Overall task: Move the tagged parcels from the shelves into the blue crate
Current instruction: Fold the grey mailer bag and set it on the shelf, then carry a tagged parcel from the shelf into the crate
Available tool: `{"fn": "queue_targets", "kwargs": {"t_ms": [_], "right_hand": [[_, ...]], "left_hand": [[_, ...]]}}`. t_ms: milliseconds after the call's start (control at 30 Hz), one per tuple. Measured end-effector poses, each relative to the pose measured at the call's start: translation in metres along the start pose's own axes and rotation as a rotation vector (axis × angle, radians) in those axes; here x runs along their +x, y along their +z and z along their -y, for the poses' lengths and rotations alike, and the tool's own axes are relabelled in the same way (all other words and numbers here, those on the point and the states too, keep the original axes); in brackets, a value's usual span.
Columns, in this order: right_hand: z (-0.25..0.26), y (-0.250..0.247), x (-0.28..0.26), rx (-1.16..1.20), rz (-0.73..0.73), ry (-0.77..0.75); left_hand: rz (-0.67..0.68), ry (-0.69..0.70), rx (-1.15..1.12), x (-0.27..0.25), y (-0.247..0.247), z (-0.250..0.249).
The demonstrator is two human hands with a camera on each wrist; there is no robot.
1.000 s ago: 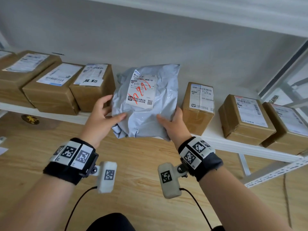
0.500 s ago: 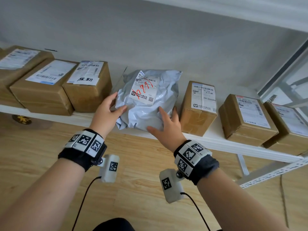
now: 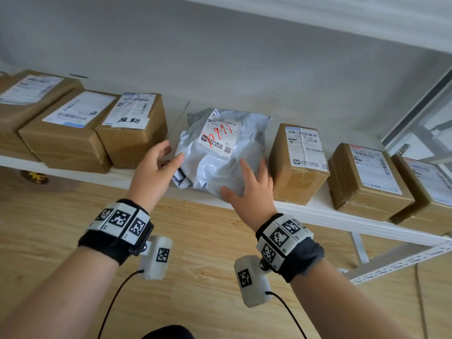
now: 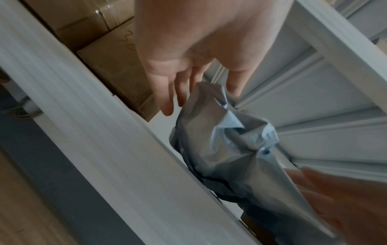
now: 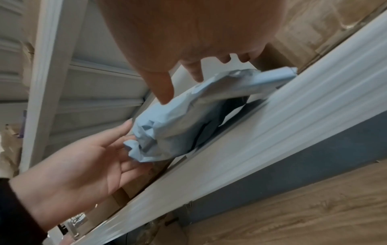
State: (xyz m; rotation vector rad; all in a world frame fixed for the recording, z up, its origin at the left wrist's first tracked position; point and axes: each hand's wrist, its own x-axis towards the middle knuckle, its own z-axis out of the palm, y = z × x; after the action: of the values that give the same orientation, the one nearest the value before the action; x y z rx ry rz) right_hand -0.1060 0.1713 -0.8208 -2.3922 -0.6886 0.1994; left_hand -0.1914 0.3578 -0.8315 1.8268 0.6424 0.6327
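A crumpled grey mailer bag (image 3: 220, 155) with a white label scrawled in red lies on the white shelf (image 3: 318, 212), between two cardboard boxes. My left hand (image 3: 172, 152) is at the bag's left edge, fingers straight, thumb tip touching the plastic. My right hand (image 3: 244, 178) lies flat with spread fingers on the bag's front right part. The left wrist view shows the bag (image 4: 226, 149) just below my left fingers (image 4: 167, 99). In the right wrist view my thumb tip rests on the bag (image 5: 178, 119). The blue crate is out of view.
Brown labelled boxes stand close on both sides of the bag: one on the left (image 3: 132, 128), one on the right (image 3: 298, 162), more further along (image 3: 367, 177). Wooden floor (image 3: 195, 265) lies below the shelf's front edge. A white upright (image 3: 415, 101) rises at right.
The bag, gripped at the shelf's front edge a second ago, now lies further back on the shelf. Both hands have loosened from gripping it to straight fingers touching it.
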Motion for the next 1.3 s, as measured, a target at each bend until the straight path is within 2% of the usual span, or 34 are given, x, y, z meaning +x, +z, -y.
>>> {"fn": "queue_targets", "kwargs": {"t_ms": [167,367,567,833,1000,1167,1300], "right_hand": [[0.004,-0.004,-0.002,0.128,-0.088,-0.097],[0.019,-0.01,-0.008,0.294,-0.156,-0.291],[0.041,-0.016,-0.013,0.378,-0.104,-0.437],[0.057,-0.019,-0.027,0.455,0.067,-0.556],[0.068,-0.012,-0.026,0.453,0.094,-0.585],[0.093,0.018,-0.022,0.502,0.119,-0.571],[0.116,0.042,-0.02,0.445,0.105,-0.539]], "left_hand": [[-0.074,0.094,0.041,-0.013,-0.015,-0.011],[-0.192,0.216,0.167,-0.031,-0.042,-0.028],[-0.285,0.198,0.392,-0.043,-0.068,-0.036],[-0.405,0.132,0.48,-0.078,-0.087,-0.054],[-0.381,0.107,0.552,-0.084,-0.093,-0.052],[-0.354,0.156,0.659,-0.076,-0.107,-0.03],[-0.307,0.196,0.786,-0.06,-0.124,-0.014]]}}
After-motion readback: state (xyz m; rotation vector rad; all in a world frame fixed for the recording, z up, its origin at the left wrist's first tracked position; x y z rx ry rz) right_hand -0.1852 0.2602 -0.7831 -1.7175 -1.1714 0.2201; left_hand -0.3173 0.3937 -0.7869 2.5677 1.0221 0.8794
